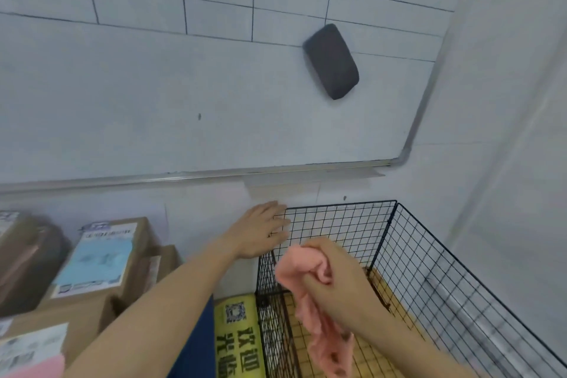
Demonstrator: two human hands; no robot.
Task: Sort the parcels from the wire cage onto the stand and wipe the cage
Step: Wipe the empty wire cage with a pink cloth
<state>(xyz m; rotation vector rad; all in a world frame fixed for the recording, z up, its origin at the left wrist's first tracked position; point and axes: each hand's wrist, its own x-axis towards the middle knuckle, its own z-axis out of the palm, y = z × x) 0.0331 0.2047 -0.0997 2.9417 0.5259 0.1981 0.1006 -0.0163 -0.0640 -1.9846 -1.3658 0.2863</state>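
Observation:
A black wire cage stands in the corner at lower right, with no parcels visible inside it and a yellowish floor showing through its mesh. My left hand lies flat with spread fingers against the cage's upper left corner. My right hand is closed on a crumpled pink cloth that hangs down over the cage's left wall. Cardboard parcels with blue and white labels are stacked at lower left; what they rest on is hidden.
A whiteboard with a grid of lines fills the wall ahead, with a dark eraser stuck to it. A yellow mat with black characters lies left of the cage beside a dark blue surface. A white wall closes the right.

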